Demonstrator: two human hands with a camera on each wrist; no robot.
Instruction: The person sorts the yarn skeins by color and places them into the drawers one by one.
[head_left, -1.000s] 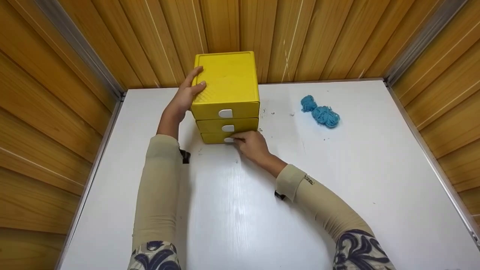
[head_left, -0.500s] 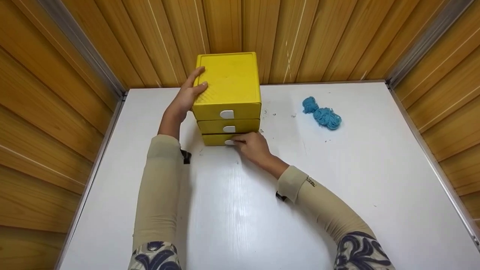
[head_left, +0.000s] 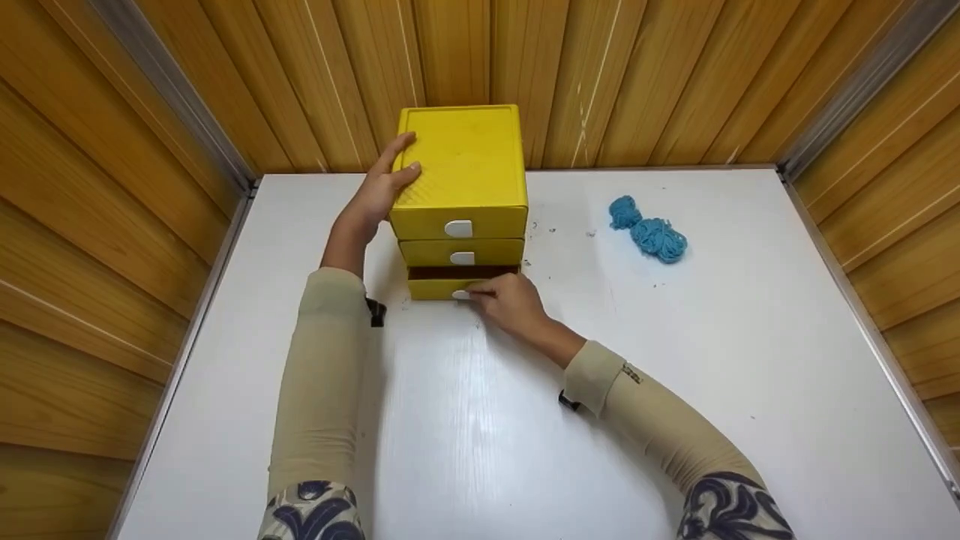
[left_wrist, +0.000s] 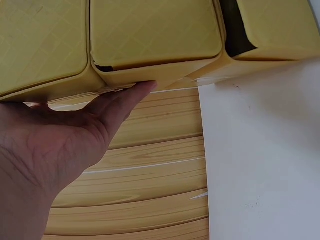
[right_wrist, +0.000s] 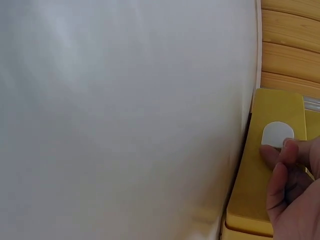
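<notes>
The left hand, spread against the drawer box on its right, should brace firmly; the right hand pinches the white tab of the part-drawn bottom drawer just before it, best eased straight and level.

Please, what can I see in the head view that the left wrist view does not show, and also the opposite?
Only the head view: the right hand pinching the lowest white handle, the blue yarn, and the top of the yellow drawer unit.

Only the left wrist view: the palm of the left hand, and a dark gap at one corner of the middle drawer's front.

Both: the left hand, the unit, its partly open bottom drawer, the white table and the wood-patterned wall.
</notes>
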